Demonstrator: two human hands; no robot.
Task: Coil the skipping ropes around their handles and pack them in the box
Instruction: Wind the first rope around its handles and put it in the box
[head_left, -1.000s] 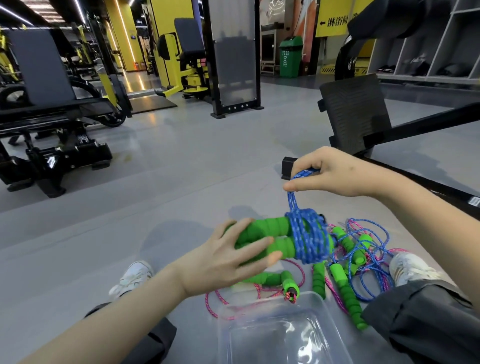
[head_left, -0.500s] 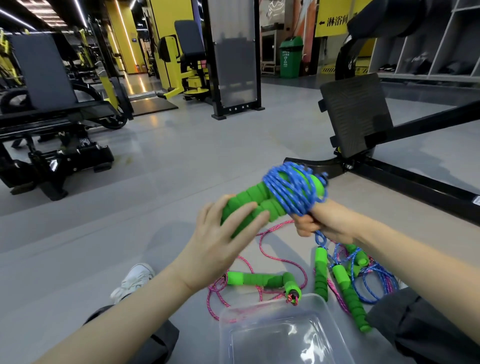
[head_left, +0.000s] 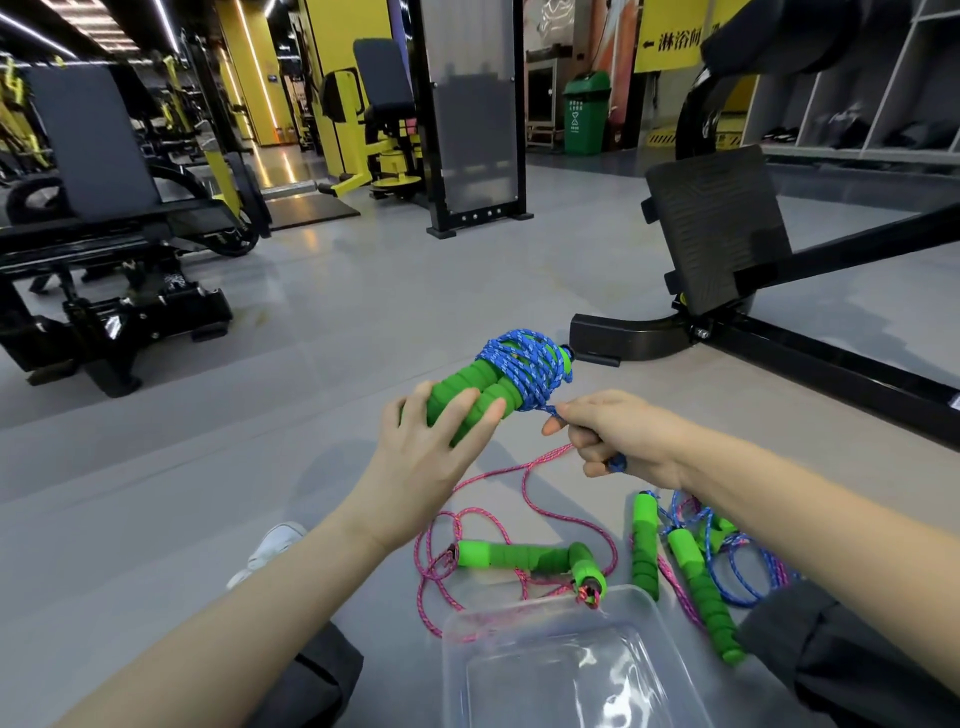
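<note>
At the centre of the frame the left hand (head_left: 426, 457) grips a pair of green handles (head_left: 467, 395) side by side above the floor, with blue rope (head_left: 524, 371) coiled thickly round their far end. Just to the right, the right hand (head_left: 618, 441) pinches that rope's loose tail, fingers curled round it. Lower down, a pink rope (head_left: 467, 519) lies loose on the floor just beyond the clear box (head_left: 535, 613), and a tangle of other ropes (head_left: 743, 571) sits at lower right.

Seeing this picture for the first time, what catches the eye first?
The pair of green handles wound in blue rope, mid-frame: the left hand grips them, the right hand pinches the rope's end. Below, a pink rope sprawls on the grey floor beside the clear box.
</note>
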